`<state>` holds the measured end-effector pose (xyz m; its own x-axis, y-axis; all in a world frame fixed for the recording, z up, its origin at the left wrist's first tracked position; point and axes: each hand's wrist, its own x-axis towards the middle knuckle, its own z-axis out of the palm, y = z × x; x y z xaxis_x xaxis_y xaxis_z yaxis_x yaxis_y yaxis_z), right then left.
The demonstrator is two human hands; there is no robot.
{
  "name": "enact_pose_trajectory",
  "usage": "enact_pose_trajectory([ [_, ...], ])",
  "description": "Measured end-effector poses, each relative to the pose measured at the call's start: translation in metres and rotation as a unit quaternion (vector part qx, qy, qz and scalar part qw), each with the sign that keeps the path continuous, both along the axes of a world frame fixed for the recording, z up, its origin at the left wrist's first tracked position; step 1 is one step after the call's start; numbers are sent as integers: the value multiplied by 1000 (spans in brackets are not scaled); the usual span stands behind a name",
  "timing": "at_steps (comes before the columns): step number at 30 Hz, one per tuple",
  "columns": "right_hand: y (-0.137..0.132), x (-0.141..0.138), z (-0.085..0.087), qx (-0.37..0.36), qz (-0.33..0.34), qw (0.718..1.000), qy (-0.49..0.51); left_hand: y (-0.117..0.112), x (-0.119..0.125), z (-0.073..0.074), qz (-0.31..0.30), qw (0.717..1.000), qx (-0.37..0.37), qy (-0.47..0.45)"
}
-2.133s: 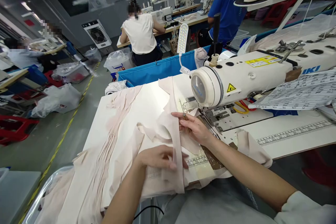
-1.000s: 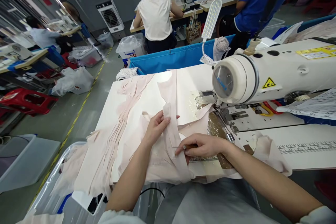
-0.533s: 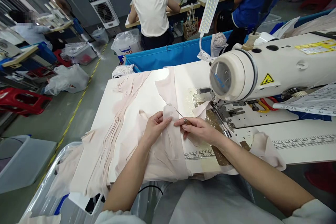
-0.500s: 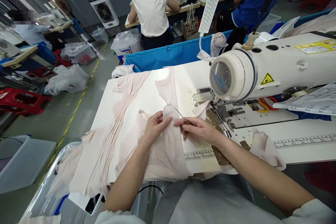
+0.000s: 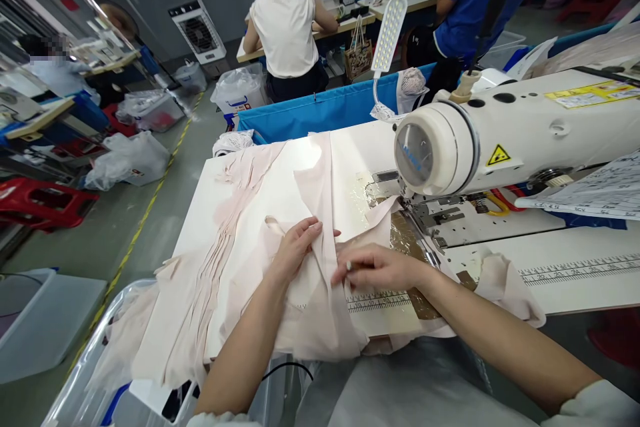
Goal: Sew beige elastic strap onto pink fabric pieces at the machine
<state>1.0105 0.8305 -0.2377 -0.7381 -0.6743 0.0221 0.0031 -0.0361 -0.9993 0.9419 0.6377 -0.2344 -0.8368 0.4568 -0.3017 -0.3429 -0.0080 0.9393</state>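
My left hand (image 5: 299, 245) pinches a pale pink fabric strip (image 5: 326, 213) between thumb and fingers; some fingertips show past its right edge. My right hand (image 5: 376, 267) is closed and lies against the strip's right side, just above the printed ruler. Inside its curled fingers a small shiny end shows of a thin pointed metal tool (image 5: 349, 266); the rest is hidden. More pink fabric (image 5: 320, 337) drapes over the table's front edge below my hands. Another fabric end (image 5: 383, 211) runs to the sewing machine's (image 5: 430, 147) needle area.
Layered pink pieces (image 5: 220, 240) lie along the left side of the white table (image 5: 193, 203). An LED lamp (image 5: 390, 33) stands behind the machine, beside a blue cloth barrier (image 5: 310, 113). Below left is a clear plastic bin (image 5: 75, 383). A co-worker in white (image 5: 285, 30) sits beyond.
My right hand has moved down and curled, so the tool's long shaft no longer shows. The strip has turned and hangs narrower over my left hand, which has shifted slightly down.
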Motion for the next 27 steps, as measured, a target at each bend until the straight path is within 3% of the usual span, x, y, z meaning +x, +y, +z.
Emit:
enact_pose_trajectory([
  [2,0,5,4,16,160,987,6,1,-1,-4,0,999,5,-41],
  [4,1,7,2,12,233,972,-41,1,0,-9,13,999,-7,-45],
  [5,2,7,0,2,212,975,-73,1,1,-11,14,999,-13,-38],
  [6,3,5,-3,-12,150,984,-100,0,2,-12,8,999,-16,-27],
  [8,7,-1,-9,-46,-42,990,-124,-1,5,-11,-28,999,-13,-9],
  [10,10,-9,-13,-76,-209,968,-119,-3,7,-9,-64,998,0,-3],
  [12,11,-14,-14,-97,-284,947,-111,-3,10,-6,-102,995,7,-5],
  [17,9,-16,-14,-140,-290,938,-128,-4,14,-2,-186,982,-25,16],
  [27,10,-11,-12,-169,-291,936,-106,-5,12,-4,-198,976,-81,29],
])
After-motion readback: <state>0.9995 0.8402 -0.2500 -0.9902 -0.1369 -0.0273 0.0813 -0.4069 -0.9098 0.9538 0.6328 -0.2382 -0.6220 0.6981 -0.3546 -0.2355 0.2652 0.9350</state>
